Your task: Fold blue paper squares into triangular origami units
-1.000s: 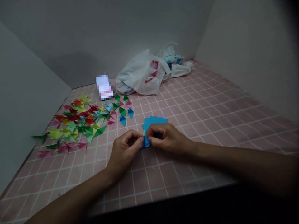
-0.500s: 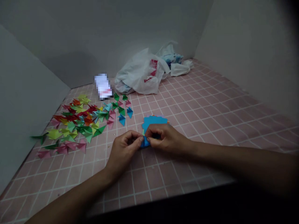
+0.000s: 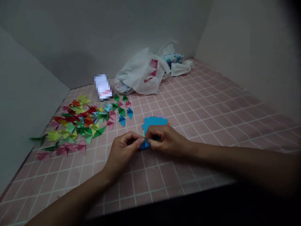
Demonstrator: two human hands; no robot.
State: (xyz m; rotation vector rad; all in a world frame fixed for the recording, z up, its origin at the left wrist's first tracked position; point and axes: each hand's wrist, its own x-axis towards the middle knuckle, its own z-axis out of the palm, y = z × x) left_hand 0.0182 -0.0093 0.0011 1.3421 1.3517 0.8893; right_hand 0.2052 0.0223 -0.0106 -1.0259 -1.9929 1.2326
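Between my two hands is a small folded piece of blue paper (image 3: pixel 146 143). My left hand (image 3: pixel 125 149) pinches its left side between thumb and forefinger. From the right, my right hand (image 3: pixel 168 141) grips the other side, also with thumb and fingertips. Part of the paper is hidden under the fingers, so its full shape does not show. Just behind my right hand lies a fanned stack of paper sheets (image 3: pixel 155 121), a blue one on top and orange and pale edges peeking out.
Many folded paper shapes (image 3: pixel 88 130) in several colours spread over the left of the pink checked cloth (image 3: pixel 199 110). A lit phone (image 3: pixel 102 87), blurred out, leans behind them. White plastic bags (image 3: pixel 141 73) rest by the back wall. Pale walls enclose the left, back and right.
Both hands keep nearly the same place and grip on the blue paper. The whole view has shifted very slightly.
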